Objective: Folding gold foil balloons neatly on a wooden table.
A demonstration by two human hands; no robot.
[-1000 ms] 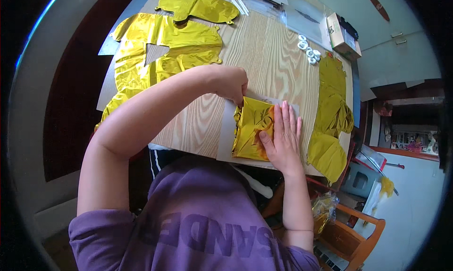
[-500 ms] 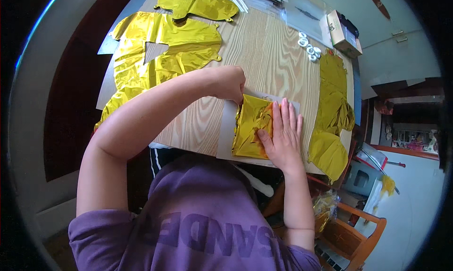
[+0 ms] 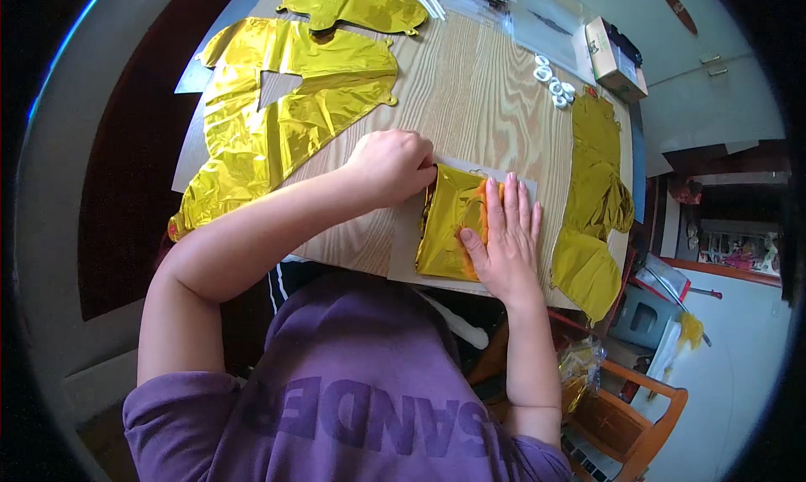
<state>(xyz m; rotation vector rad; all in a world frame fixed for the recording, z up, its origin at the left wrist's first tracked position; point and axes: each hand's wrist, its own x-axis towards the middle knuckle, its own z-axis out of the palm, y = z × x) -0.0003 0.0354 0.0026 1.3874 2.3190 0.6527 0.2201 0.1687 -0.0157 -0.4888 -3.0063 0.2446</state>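
Note:
A gold foil balloon (image 3: 449,238), folded into a flat rectangle, lies on a pale grey sheet (image 3: 404,251) at the table's near edge. My left hand (image 3: 391,167) is closed, thumb and fingers pinched at the packet's far left corner. Flat on the packet's right side rests my right hand (image 3: 509,247), fingers stretched out and pointing away from me. Orange reflections show in the foil beside it. The pinched corner itself is mostly hidden by the left fingers.
Flat gold foil balloons lie on the wooden table (image 3: 462,79): a large one (image 3: 235,129) at left, another (image 3: 353,3) behind it, a third (image 3: 592,205) at right. White ribbon rolls (image 3: 554,86), a small box (image 3: 614,62) and clear plastic sleeves (image 3: 546,33) sit at the far right.
My left hand's wrist and forearm have lowered toward me, while its fingers stay at the packet's corner. The foil lies a little smoother. My right hand keeps its place.

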